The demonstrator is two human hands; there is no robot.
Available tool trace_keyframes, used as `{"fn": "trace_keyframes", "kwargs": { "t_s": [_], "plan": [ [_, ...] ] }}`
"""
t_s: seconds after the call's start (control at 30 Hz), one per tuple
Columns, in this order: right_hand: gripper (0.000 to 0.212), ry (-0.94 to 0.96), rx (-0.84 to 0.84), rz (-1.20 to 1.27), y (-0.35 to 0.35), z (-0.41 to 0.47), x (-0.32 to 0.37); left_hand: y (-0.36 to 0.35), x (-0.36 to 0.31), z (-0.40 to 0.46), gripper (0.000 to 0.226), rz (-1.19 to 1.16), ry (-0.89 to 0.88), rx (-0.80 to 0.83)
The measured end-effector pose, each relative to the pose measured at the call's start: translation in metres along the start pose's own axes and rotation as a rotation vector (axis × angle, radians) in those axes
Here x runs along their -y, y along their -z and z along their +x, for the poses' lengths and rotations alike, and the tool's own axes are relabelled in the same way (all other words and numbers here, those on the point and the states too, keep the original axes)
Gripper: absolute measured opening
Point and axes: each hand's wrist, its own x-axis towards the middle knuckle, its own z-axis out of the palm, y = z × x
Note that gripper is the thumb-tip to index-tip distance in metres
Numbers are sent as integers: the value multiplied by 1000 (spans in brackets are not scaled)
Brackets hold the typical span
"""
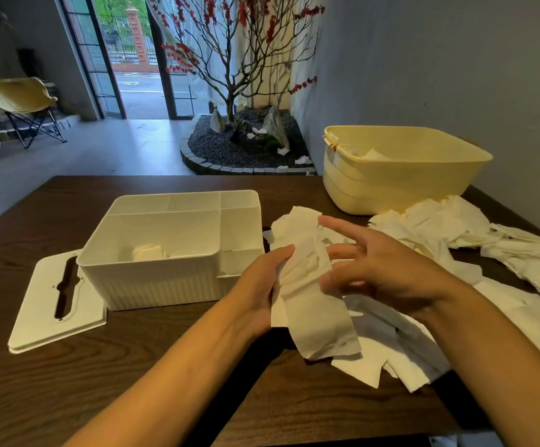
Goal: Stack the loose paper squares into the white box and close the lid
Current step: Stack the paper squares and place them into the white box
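The white ribbed box (pixel 152 282) stands open on the dark wooden table, with a few paper squares (pixel 147 251) lying in its large compartment. Its white lid (pixel 41 314), with a long slot, lies flat to the left of the box. My left hand (pixel 259 285) grips the left edge of a bundle of paper squares (pixel 307 282) held just right of the box. My right hand (pixel 375 266) is on the bundle's right side with fingers spread and nearly straight, touching the paper. Many loose paper squares (pixel 439 227) lie scattered over the right of the table.
A pale yellow plastic tub (pixel 391 182) with some paper inside stands at the back right of the table (pixel 133 382). More loose paper (pixel 391 356) lies under and near my right forearm. A grey wall runs along the right.
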Motion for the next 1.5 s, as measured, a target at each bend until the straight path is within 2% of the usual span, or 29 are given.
{"fn": "trace_keyframes", "kwargs": {
  "t_s": [0.13,0.23,0.4,0.5,0.57,0.63,0.7,0.77,0.83,0.97,1.1,1.27,1.33,1.5],
  "plan": [
    [97,52,-61,-196,-6,-3,-3,-3,4,2,25,-44,22,37],
    [87,69,-129,-175,-3,-2,1,-1,3,3,27,-78,20,76],
    [67,78,-211,18,8,-8,12,3,2,5,26,-38,28,105],
    [64,41,-203,7,6,-8,9,4,2,7,32,-24,5,120],
    [65,53,-257,-5,8,-7,6,4,2,8,39,-38,-4,139],
    [63,100,-302,-133,14,-10,6,6,3,10,44,-59,-18,138],
    [53,78,-251,-316,18,-12,7,7,3,10,36,-73,-35,153],
    [29,0,-144,-460,19,-13,7,9,4,11,30,-73,-56,166],
    [12,-28,-133,-520,21,-13,7,8,3,9,29,-39,-86,180],
    [11,64,-262,-498,26,-14,10,9,4,5,44,74,-130,162],
    [17,200,-375,-656,23,-19,17,8,9,3,33,143,-172,209],
    [20,304,-441,-804,17,-25,31,7,6,4,34,80,-165,222],
    [21,318,-440,-755,16,-24,34,7,6,4,37,32,-143,234],
    [22,452,-596,-500,26,-16,38,11,6,5,29,-19,-147,236]
  ]
}}
